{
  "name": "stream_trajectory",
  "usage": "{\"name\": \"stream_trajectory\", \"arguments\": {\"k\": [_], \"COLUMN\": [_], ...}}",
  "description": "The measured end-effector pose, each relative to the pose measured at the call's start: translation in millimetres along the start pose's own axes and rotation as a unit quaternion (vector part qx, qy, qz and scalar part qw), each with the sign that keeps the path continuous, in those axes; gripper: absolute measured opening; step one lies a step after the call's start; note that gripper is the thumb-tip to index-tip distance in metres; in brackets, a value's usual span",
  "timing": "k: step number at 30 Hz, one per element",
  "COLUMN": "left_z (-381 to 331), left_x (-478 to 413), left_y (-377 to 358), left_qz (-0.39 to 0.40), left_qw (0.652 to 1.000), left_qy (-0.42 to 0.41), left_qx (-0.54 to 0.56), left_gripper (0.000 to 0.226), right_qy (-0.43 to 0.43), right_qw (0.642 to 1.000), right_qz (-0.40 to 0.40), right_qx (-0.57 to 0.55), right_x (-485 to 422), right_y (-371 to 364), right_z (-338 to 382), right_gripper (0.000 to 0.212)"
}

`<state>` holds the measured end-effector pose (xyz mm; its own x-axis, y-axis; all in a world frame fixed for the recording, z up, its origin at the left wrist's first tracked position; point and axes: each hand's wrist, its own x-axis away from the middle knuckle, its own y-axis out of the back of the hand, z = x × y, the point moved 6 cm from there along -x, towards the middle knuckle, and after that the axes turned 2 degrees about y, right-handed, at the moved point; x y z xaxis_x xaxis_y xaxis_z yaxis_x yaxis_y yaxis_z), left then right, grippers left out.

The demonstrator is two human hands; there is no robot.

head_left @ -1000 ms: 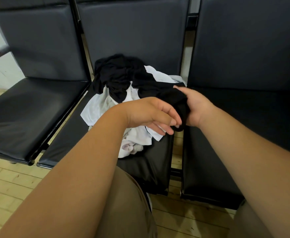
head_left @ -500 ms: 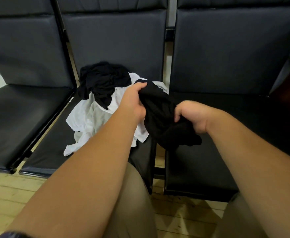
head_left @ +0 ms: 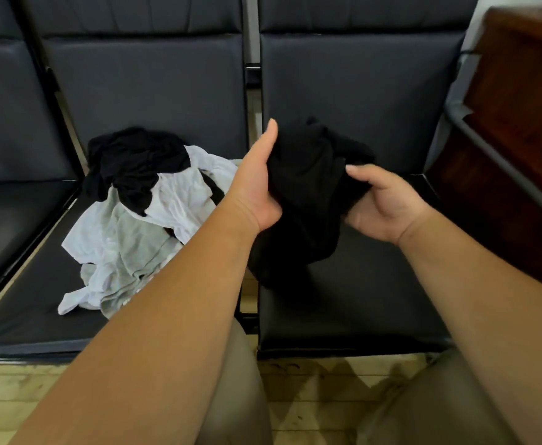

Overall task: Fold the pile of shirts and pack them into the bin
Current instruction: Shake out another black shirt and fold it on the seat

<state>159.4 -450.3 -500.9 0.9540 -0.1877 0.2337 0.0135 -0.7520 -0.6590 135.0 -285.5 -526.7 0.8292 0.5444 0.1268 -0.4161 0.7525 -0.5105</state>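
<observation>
A row of black padded chairs (head_left: 147,91) fills the view, set on a pale wooden floor (head_left: 311,387). At the far right stands a dark brown wooden cabinet (head_left: 526,123), close against the last chair's arm. The person's legs, in tan trousers (head_left: 237,396), show at the bottom edge, and both bare forearms reach forward from there.

On the middle seat (head_left: 32,316) lies the pile (head_left: 141,220): crumpled white shirts spread toward the seat's front, with black cloth bunched on top near the backrest.

One black shirt (head_left: 308,187) is out of the pile, bunched up and held between the two hands above the right seat (head_left: 343,309), just past the gap between the chairs. Its lower end hangs down over that seat's left edge; whether it touches the cushion cannot be told.

The left hand (head_left: 257,187) holds the shirt's left side, one digit pointing straight up along the cloth and the rest hidden behind it. The right hand (head_left: 382,207) grips the right side, thumb laid on top of the cloth and fingers curled under it. The hands are near each other, with only the wad of shirt between them.
</observation>
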Motion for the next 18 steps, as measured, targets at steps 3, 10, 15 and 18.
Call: {"name": "stream_trajectory", "arguments": {"k": [3, 10, 15, 18], "left_z": [4, -4, -1, 0], "left_x": [-8, -21, -20, -21], "left_y": [6, 33, 20, 10], "left_qz": [-0.051, -0.207, -0.158, -0.100], "left_qw": [0.999, 0.964, 0.970, 0.963], "left_qy": [-0.015, -0.117, -0.129, -0.123], "left_qx": [0.004, -0.116, -0.131, -0.219], "left_gripper": [0.046, 0.034, 0.040, 0.058], "right_qy": [0.076, 0.127, 0.110, 0.117], "right_qw": [0.993, 0.959, 0.948, 0.928], "right_qz": [-0.070, -0.232, -0.249, -0.257], "right_qx": [-0.061, -0.103, -0.165, -0.242], "right_x": [7, 21, 22, 25], "right_y": [17, 66, 63, 60], "right_z": [24, 40, 37, 38], "right_gripper": [0.021, 0.023, 0.015, 0.025]}}
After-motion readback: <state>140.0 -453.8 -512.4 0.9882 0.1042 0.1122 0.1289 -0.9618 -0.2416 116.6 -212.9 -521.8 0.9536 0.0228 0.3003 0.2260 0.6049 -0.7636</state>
